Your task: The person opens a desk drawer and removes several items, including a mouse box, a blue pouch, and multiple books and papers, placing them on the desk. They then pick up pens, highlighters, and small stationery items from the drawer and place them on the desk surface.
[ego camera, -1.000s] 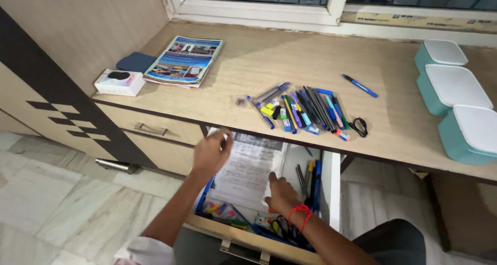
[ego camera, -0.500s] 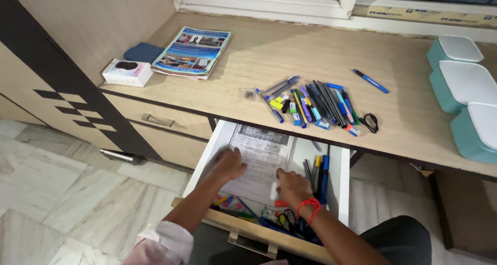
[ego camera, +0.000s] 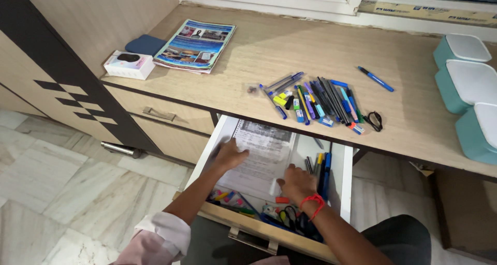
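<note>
Wooden desk (ego camera: pixel 290 47) fills the upper frame. Open white drawer (ego camera: pixel 341 177) pulled out below its front edge, at 6 o'clock from the pen pile (ego camera: pixel 316 102). Printed paper sheet (ego camera: pixel 259 156) lies flat in the drawer's left and middle part. Left hand (ego camera: pixel 229 156) rests palm-down on the sheet's left edge, fingers spread, gripping nothing. Right hand (ego camera: pixel 296 182), at 4 o'clock from the left, lies on the sheet's lower right corner; fingers look loosely curled, though whether they pinch the paper I cannot tell. Loose pens (ego camera: pixel 321 166) stand at 1 o'clock from the right hand, just beside it.
</note>
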